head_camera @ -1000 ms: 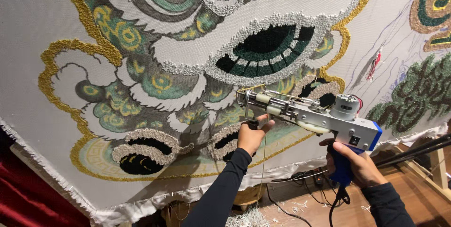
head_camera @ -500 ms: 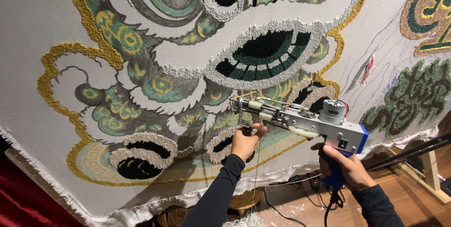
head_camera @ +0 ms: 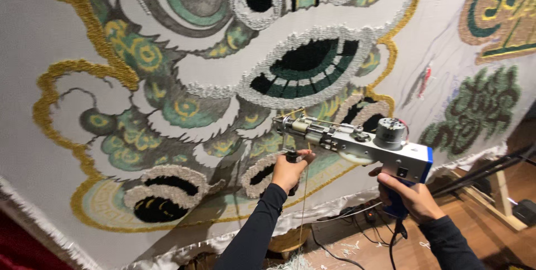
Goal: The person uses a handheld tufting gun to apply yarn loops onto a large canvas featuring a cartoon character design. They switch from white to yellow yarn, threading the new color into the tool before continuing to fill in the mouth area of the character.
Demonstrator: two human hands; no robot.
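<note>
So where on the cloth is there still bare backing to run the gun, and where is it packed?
Bare white cloth lies left of the gold border, and right of it around the red mark. The tufting gun, held by left hand and right hand, sits amid dense green and gold pile.

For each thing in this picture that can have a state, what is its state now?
Tufting gun: held in both hands, tip at the cloth.
Left hand: closed on the gun's front handle.
Right hand: closed on the blue rear grip.
Cloth: stretched, partly tufted, bare areas remain.
Yarn: hanging down from the gun.
Cable: hanging from the grip.
</note>
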